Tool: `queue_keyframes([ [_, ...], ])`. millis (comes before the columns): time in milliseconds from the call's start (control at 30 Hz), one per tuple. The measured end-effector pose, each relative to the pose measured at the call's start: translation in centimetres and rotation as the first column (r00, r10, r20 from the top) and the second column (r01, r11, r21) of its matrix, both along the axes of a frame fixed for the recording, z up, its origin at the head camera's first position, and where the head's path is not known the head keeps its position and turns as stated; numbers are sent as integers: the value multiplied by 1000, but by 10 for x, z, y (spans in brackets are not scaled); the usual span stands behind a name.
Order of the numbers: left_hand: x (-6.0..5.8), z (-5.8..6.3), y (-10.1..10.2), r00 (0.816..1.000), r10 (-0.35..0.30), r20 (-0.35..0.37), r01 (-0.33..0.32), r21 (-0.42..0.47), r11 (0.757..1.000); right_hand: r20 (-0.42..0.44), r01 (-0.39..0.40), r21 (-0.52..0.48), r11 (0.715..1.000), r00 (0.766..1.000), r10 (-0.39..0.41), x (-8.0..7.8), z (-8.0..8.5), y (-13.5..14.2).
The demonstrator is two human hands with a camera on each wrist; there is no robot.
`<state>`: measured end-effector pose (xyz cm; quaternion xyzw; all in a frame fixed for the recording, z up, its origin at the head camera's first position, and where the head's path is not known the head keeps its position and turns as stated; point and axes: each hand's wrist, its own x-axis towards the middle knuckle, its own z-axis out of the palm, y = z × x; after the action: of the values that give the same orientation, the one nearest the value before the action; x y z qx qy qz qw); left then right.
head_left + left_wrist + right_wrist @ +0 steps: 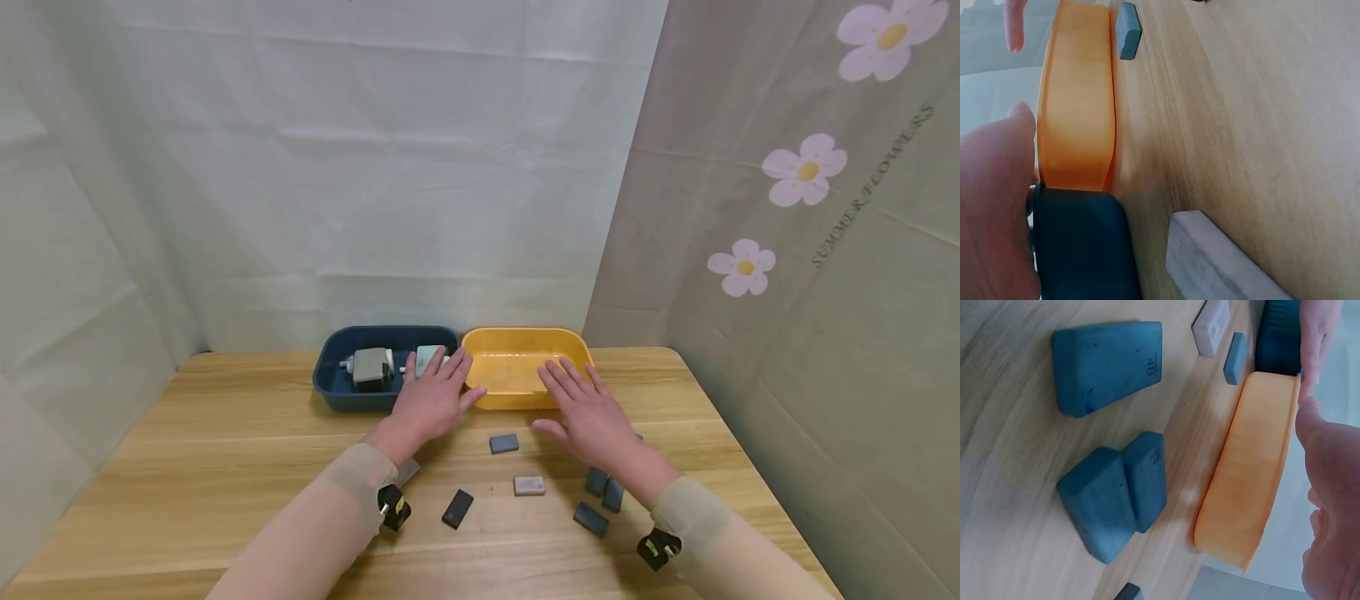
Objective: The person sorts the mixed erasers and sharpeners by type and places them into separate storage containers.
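Observation:
Fingers straight and spread, my left hand [431, 404] is over the front right part of a dark blue basin [341, 402]. My right hand [592, 425], also with straight fingers, is by the front right corner of a yellow basin [525, 400]. Neither hand grips anything; whether they touch the rims I cannot tell. On the table between the arms lie a blue-grey eraser-like block [504, 443], a pale one [529, 486] and a black one [457, 509]. Several dark blue blocks [1110, 365] with small printed marks lie below my right hand, partly hidden by it in the head view.
Inside the blue basin are a grey-green boxy object [371, 369] and a pale green one [427, 357], partly behind the left hand. A greyish block [1216, 262] lies under the left wrist. The wooden table [187, 467] meets hanging cloth [412, 167] behind the basins.

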<state>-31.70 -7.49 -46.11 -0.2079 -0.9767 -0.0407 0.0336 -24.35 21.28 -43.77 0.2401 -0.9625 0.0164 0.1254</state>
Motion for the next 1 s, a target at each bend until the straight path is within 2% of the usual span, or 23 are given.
queue_keyframes([
  [333, -1, -1, 1, 1000, 7, -4, -7, 16, 1000, -44, 3, 4, 1000, 999, -3, 4, -3, 16],
  [567, -7, 0, 2, 1000, 17, -8, -17, 14, 1000, -15, 28, -9, 1000, 999, -28, 6, -4, 27],
  [1000, -11, 1, 6, 997, 28, 71, -28, 3, 1000, -28, 66, -21, 998, 997, -67, 13, -8, 52],
])
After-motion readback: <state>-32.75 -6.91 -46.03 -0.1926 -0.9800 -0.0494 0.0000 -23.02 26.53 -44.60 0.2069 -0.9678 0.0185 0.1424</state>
